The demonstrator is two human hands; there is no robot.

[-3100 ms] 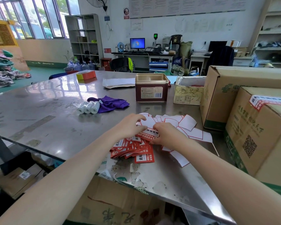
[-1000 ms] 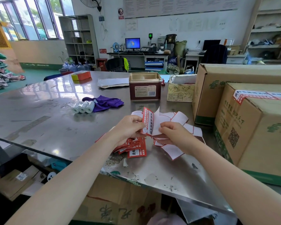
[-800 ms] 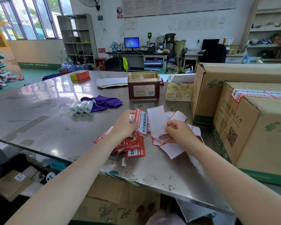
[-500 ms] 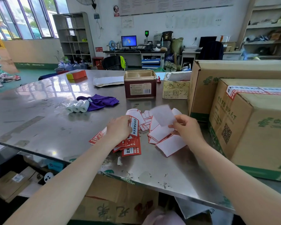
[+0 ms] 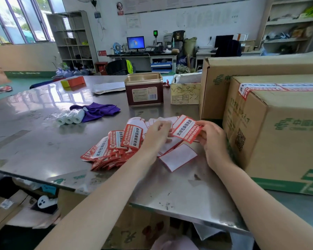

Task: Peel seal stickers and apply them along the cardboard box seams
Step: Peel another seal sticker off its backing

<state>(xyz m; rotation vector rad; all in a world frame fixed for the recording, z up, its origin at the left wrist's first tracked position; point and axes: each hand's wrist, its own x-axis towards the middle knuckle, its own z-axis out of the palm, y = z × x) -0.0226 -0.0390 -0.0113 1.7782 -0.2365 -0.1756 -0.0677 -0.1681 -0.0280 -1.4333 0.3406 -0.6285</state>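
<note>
Both hands hold one red-and-white seal sticker (image 5: 186, 130) just above the steel table (image 5: 34, 141). My left hand (image 5: 156, 137) pinches its left end and my right hand (image 5: 212, 141) pinches its right end. A fanned pile of red seal stickers (image 5: 112, 150) lies to the left of my left hand. White backing sheets (image 5: 178, 157) lie under and behind both hands. Close on the right stands a cardboard box (image 5: 278, 134), with a seal sticker (image 5: 246, 91) stuck over its top seam and front corner.
A larger cardboard box (image 5: 251, 69) stands behind the near one. Further back are a dark red tin (image 5: 144, 91) and a small scribbled carton (image 5: 185, 93). A purple cloth (image 5: 98, 110) and white paper rolls (image 5: 70, 118) lie at left. More cartons sit under the table.
The sticker was peeled off its white backing. My right hand dropped the backing and took the sticker's right end, so the sticker now faces up between both hands, nearer the box.
</note>
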